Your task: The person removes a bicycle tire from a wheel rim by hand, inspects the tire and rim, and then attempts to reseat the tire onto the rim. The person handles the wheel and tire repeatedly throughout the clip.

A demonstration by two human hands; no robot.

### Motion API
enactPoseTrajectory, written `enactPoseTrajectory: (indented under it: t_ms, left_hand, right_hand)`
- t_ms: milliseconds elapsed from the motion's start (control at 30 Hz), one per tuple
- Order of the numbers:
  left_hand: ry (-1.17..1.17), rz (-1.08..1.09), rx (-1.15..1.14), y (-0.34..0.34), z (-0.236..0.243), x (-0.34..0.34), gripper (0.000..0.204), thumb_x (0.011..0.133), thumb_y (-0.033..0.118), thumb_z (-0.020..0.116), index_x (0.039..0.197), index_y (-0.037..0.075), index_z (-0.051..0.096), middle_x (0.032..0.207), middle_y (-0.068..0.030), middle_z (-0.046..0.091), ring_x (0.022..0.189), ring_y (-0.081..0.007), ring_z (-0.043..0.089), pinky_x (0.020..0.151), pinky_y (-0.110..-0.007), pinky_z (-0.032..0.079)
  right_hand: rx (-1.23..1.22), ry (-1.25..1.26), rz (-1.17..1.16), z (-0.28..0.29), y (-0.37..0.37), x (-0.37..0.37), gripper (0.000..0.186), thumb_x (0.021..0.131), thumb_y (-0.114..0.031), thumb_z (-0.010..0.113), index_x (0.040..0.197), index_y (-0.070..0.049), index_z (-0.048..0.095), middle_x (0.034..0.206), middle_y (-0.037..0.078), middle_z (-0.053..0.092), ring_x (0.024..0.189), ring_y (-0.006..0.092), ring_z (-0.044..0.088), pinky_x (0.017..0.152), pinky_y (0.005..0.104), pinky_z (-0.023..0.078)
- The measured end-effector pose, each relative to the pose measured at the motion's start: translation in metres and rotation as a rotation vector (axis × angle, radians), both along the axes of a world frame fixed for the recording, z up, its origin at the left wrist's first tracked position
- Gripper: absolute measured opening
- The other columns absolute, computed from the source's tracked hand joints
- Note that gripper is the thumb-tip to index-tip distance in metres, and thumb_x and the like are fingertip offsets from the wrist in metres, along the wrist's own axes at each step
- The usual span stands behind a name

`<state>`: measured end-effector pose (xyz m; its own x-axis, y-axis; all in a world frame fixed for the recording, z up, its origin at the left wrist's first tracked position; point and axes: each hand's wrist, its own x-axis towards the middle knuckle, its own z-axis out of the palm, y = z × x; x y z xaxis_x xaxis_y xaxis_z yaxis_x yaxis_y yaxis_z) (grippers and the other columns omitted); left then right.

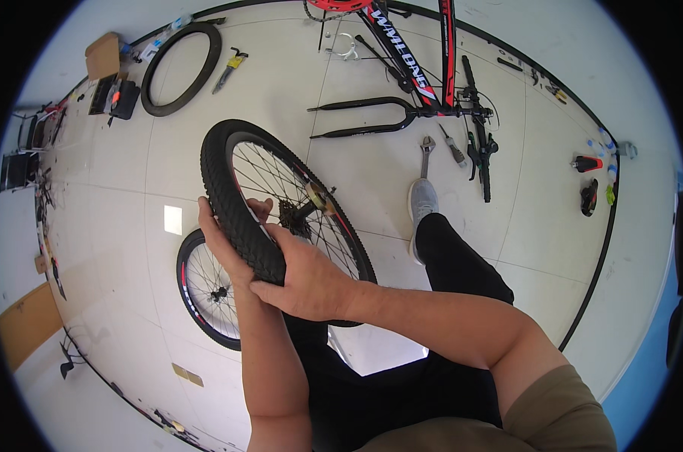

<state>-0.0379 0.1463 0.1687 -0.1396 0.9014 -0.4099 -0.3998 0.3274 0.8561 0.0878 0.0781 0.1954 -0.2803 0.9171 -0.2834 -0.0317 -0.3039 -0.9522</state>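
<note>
I hold a bicycle wheel [222, 173] with a black knobby tire, spokes and a rear cassette [292, 216] upright but tilted in front of me. My left hand [228, 245] grips the tire's left side, its fingers curled toward the rim. My right hand [309, 279] is wrapped on the tire's lower near part, thumb low by my left wrist, fingers reaching inside the rim. A second wheel [196, 301] lies on the floor below and behind the held one, partly hidden by it and my arms.
A black-and-red bicycle frame [403, 54], fork [360, 103] and handlebar [484, 167] lie ahead, near an adjustable wrench [427, 153] and a screwdriver [453, 149]. A loose tire [150, 71] and toolbox [124, 102] sit upper left. My shoe [423, 197] is on the tiled floor [545, 233].
</note>
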Motion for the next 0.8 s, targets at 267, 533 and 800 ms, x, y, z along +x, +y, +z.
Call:
enactPoseTrajectory:
  t_ms: [267,533,800]
  left_hand:
    - [-0.069,-0.016,0.052,0.001,-0.002,0.0,0.053,0.102,0.055,0.046,0.087,0.006,0.06,0.069,-0.0104,0.06,0.069,-0.0242,0.056,0.085,-0.047,0.051]
    - [-0.082,0.003,0.017,0.003,0.0,0.003,0.052,0.103,0.054,0.043,0.09,0.006,0.058,0.068,-0.0111,0.06,0.065,-0.023,0.056,0.082,-0.044,0.05]
    - [-0.11,-0.027,0.041,0.002,-0.004,-0.003,0.052,0.101,0.055,0.048,0.091,0.006,0.061,0.073,-0.0098,0.062,0.072,-0.0236,0.058,0.087,-0.046,0.05]
  right_hand:
    - [0.034,0.023,-0.006,0.005,0.0,0.0,0.067,0.085,-0.021,0.068,0.136,0.008,0.036,0.112,0.029,0.061,0.102,0.0418,0.066,0.091,0.0455,0.053]
    - [0.007,0.014,0.0,0.006,0.001,-0.001,0.07,0.084,-0.02,0.067,0.138,0.009,0.034,0.109,0.029,0.061,0.101,0.0424,0.065,0.091,0.0468,0.053]
    - [0.002,-0.005,0.014,0.006,0.001,-0.001,0.074,0.084,-0.021,0.067,0.141,0.01,0.031,0.11,0.029,0.061,0.102,0.0423,0.065,0.092,0.0466,0.053]
